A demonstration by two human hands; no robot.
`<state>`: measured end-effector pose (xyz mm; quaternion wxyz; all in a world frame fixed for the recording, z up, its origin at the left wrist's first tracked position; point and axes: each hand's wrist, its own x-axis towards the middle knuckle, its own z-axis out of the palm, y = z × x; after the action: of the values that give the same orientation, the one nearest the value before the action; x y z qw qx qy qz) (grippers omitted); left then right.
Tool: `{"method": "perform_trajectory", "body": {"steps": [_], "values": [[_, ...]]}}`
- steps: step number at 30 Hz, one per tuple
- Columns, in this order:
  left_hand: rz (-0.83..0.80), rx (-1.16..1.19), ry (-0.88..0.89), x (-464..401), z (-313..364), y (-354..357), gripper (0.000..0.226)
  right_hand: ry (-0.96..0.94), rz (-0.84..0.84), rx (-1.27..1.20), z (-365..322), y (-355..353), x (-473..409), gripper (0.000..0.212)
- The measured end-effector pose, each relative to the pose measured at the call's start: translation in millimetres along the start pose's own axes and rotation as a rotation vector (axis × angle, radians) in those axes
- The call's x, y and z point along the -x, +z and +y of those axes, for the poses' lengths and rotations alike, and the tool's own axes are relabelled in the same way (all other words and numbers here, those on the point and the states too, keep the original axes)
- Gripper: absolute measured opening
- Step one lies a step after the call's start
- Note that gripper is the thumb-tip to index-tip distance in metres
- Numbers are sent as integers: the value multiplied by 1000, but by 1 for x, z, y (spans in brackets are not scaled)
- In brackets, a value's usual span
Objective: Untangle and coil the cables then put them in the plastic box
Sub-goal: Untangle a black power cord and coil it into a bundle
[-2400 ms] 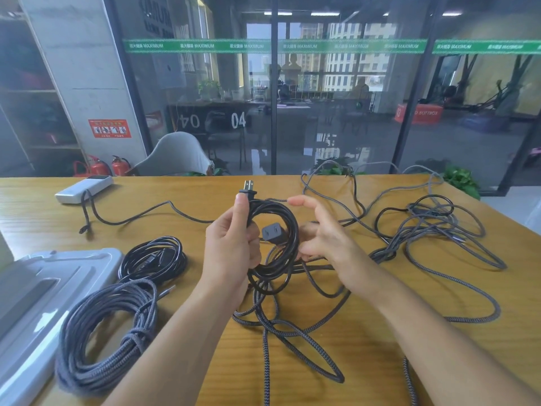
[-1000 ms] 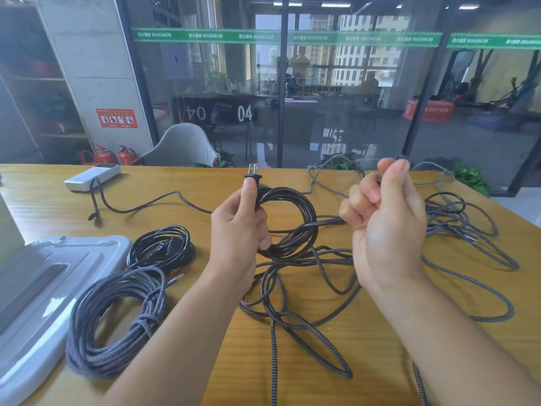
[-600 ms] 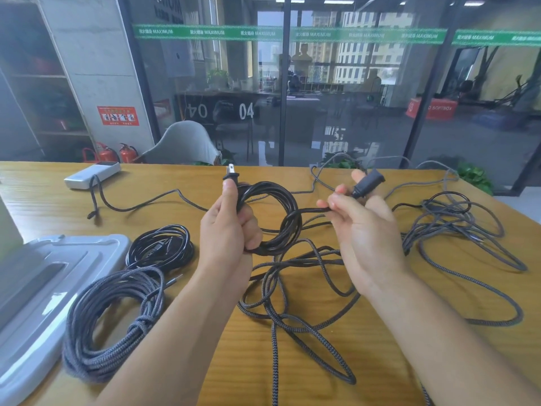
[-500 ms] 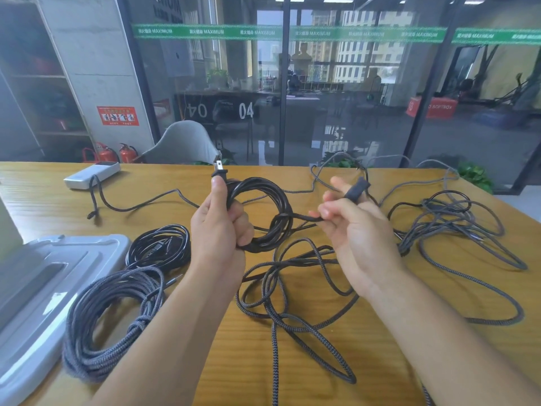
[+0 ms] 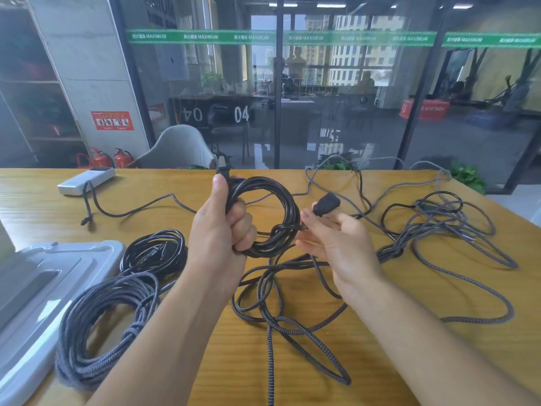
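Left hand (image 5: 222,227) grips a black coiled cable (image 5: 263,218) above the wooden tabletop (image 5: 409,332); right hand (image 5: 339,244) beside it apparently pinches its connector (image 5: 326,204). Beyond: glass wall (image 5: 336,92).

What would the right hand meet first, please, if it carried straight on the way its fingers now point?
The right hand points left, towards the black coiled power cable held up by the left hand. It would probably meet that coil's right side first; the fingertips look almost against it already, though depth is hard to judge.
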<state>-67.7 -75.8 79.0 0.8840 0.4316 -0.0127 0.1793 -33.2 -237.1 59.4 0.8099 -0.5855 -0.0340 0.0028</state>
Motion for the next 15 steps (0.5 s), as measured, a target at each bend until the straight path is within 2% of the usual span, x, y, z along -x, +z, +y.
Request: {"method": "perform_trajectory", "body": {"steps": [3,5,8,10,12,15], "values": [[-55,-36,-20,5,-5,5,36,21,91,14,2,-1,-2,33],[-84,-73,-25,9,-7,9,37,36,71,70,4,-1,-3,33],[-110,-99,-27,14,-8,14,40,-11,-77,270,6,-3,-3,21],[-105,-84,-30,13,-6,15,36,-75,-188,395,5,-5,-4,21],[-93,-89,-27,12,-6,13,34,-71,-296,419,2,-7,-6,28],[-88,-145,-19,13,-10,14,36,-27,-437,359,0,-13,-9,24]]}}
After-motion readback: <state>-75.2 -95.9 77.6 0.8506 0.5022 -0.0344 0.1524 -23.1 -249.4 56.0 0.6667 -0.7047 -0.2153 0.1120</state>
